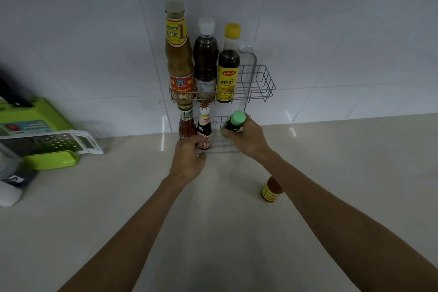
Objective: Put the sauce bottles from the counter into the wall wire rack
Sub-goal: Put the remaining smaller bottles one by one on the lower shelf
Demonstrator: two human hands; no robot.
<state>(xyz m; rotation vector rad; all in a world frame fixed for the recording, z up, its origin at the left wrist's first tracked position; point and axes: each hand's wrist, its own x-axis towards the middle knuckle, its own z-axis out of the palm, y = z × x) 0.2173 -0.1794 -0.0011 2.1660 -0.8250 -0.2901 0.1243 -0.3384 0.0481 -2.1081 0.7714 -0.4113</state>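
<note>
At the rack's lower shelf (pixel 225 149) the right hand (pixel 246 140) is clamped on the green-capped bottle (pixel 234 122) — upright, just above the free slot — left hand (pixel 188 161) loosely curled, holding nothing.

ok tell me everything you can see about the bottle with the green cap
The green-capped bottle is small, with dark contents and a round, light green screw cap. It tilts slightly, cap toward the camera. The right hand grips it around the body, hiding most of it and any label. It sits at the right side of the wire rack's lower tier, right of a red-capped dark sauce bottle. Whether it already rests on the wires is unclear.
</note>
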